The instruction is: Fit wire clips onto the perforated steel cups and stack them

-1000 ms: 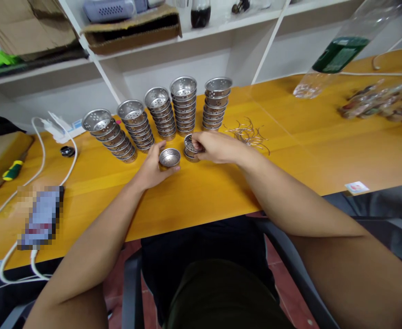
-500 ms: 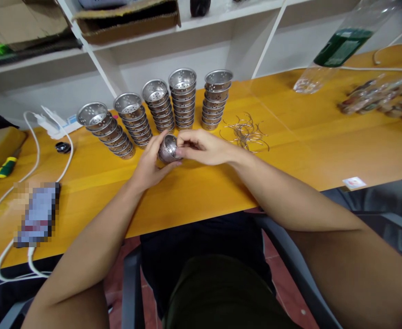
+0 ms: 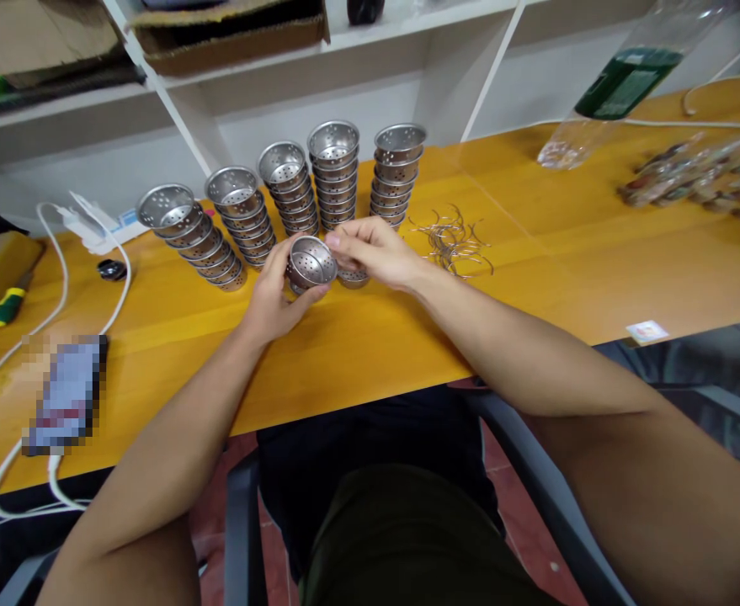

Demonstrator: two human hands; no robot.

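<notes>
You have one perforated metal cup (image 3: pixel 310 263) lifted just off the yellow table (image 3: pixel 534 252), your left hand (image 3: pixel 274 296) clamped around its side, tilted mouth-up, near the five cup stacks (image 3: pixel 335 175). Your right hand (image 3: pixel 375 251) pinches its rim with fingertips together (a few more cups (image 3: pixel 352 276) sit under that hand); next you'd likely need a wire clip from the pile (image 3: pixel 451 240) to the right, so free those fingers

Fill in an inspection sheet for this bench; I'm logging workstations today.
Surface: orange wooden table, in use.
Job's things: perforated round metal cup in left hand, right hand pinching its rim; five stacks of same cups; another cup under right hand.
Clutter: thin wire rings, clear plastic bottle, yellow-green screwdriver.
Hands: both busy.
Cables: white cord.
Surroundings: white shelving.
</notes>
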